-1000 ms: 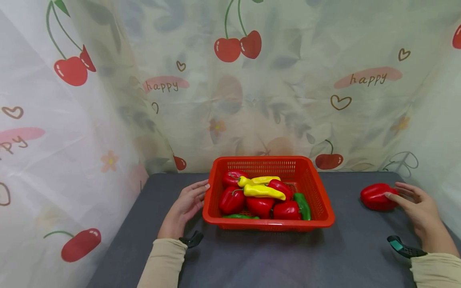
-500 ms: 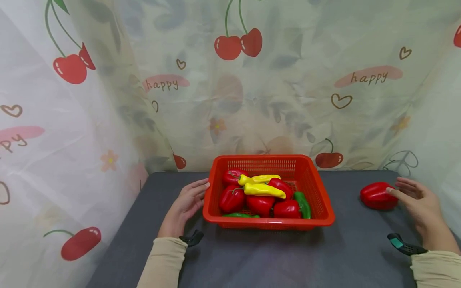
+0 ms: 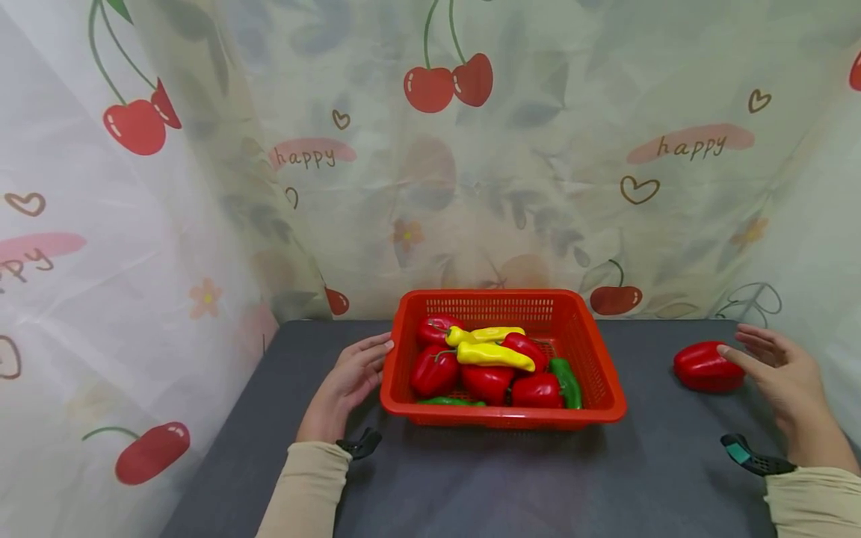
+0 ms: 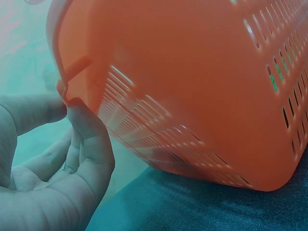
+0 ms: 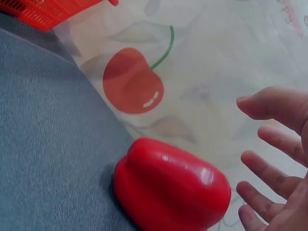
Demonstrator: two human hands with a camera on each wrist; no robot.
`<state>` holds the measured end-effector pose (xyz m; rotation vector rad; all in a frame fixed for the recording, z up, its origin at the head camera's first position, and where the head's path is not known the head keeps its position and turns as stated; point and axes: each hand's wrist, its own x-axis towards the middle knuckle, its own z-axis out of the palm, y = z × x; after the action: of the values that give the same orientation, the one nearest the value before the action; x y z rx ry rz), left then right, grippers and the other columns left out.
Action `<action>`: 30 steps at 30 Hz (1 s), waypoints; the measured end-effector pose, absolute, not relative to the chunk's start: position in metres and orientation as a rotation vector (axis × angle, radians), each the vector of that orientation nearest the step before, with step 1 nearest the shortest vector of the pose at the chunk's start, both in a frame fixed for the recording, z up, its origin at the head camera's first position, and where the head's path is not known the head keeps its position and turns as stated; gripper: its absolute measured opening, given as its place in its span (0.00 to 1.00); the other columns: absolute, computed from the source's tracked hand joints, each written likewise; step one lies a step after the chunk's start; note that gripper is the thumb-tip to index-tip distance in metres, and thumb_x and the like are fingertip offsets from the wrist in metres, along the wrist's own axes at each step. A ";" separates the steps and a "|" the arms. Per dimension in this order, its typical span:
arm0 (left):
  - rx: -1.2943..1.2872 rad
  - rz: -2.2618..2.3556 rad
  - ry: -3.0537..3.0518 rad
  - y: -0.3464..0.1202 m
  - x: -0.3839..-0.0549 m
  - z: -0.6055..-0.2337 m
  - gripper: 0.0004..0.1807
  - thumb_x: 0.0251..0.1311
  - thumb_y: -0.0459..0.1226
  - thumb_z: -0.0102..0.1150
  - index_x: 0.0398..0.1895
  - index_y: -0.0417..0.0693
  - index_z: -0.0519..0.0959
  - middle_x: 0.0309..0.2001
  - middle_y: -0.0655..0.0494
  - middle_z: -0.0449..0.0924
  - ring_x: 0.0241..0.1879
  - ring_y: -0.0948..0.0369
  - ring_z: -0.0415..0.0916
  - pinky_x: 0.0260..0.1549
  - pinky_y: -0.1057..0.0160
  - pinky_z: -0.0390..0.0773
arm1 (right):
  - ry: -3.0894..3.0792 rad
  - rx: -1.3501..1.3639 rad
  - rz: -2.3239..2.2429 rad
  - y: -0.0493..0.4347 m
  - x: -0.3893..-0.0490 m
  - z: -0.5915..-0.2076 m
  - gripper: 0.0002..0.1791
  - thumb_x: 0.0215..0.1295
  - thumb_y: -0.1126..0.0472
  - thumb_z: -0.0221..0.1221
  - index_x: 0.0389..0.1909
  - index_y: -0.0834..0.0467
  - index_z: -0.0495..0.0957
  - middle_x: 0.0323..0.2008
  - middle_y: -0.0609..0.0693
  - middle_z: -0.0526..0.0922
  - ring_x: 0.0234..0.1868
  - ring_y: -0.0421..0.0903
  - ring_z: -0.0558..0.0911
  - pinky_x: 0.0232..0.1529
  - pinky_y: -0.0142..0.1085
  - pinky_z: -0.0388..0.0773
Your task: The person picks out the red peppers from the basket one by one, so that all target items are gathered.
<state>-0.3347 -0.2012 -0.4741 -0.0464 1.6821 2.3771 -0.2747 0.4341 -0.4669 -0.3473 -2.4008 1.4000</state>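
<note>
A red plastic basket (image 3: 504, 418) stands on the dark table. My left hand (image 3: 353, 381) is at its left side; in the left wrist view the thumb and a finger (image 4: 89, 118) pinch the basket's rim (image 4: 55, 43). To the right of the basket lies a red bell pepper (image 3: 708, 368) on its side. Over its right end is my right hand (image 3: 783, 381), thumb and fingers spread. The right wrist view shows a gap between the fingertips (image 5: 248, 156) and the bell pepper (image 5: 171, 185), with nothing held.
Inside the basket are several red bell peppers (image 3: 433, 372), two yellow peppers (image 3: 495, 356) and green peppers (image 3: 566, 382). A cherry-print curtain (image 3: 471, 187) hangs behind the table (image 3: 498, 486) and along its sides.
My right hand has let go of the red bell pepper and lifted slightly, its fingers now spread wider. The left hand and basket have stayed put.
</note>
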 end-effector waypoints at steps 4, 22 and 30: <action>-0.052 2.378 1.686 -0.201 -0.335 -0.476 0.27 0.76 0.34 0.60 0.75 0.37 0.70 0.56 0.54 0.88 0.50 0.60 0.88 0.51 0.58 0.88 | -2.418 -0.332 1.396 0.428 -0.274 -0.460 0.40 0.74 0.44 0.64 0.83 0.40 0.60 0.64 0.22 0.68 0.74 0.33 0.65 0.80 0.41 0.63; -0.050 2.385 1.667 -0.199 -0.333 -0.475 0.27 0.75 0.34 0.62 0.74 0.36 0.72 0.53 0.55 0.89 0.48 0.60 0.87 0.50 0.59 0.88 | -2.471 0.174 1.418 0.374 -0.271 -0.401 0.34 0.74 0.59 0.67 0.78 0.49 0.68 0.60 0.26 0.74 0.58 0.20 0.74 0.47 0.14 0.76; -0.065 2.420 1.644 -0.201 -0.333 -0.474 0.25 0.75 0.33 0.61 0.72 0.36 0.73 0.50 0.55 0.90 0.45 0.60 0.88 0.48 0.59 0.89 | -2.594 0.389 1.373 0.334 -0.290 -0.368 0.32 0.75 0.58 0.66 0.76 0.51 0.69 0.63 0.30 0.75 0.59 0.23 0.77 0.52 0.15 0.76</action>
<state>-0.3325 -0.2007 -0.4740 -0.0647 1.6440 2.4198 -0.2901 0.3343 -0.3678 0.3891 -2.5938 1.3726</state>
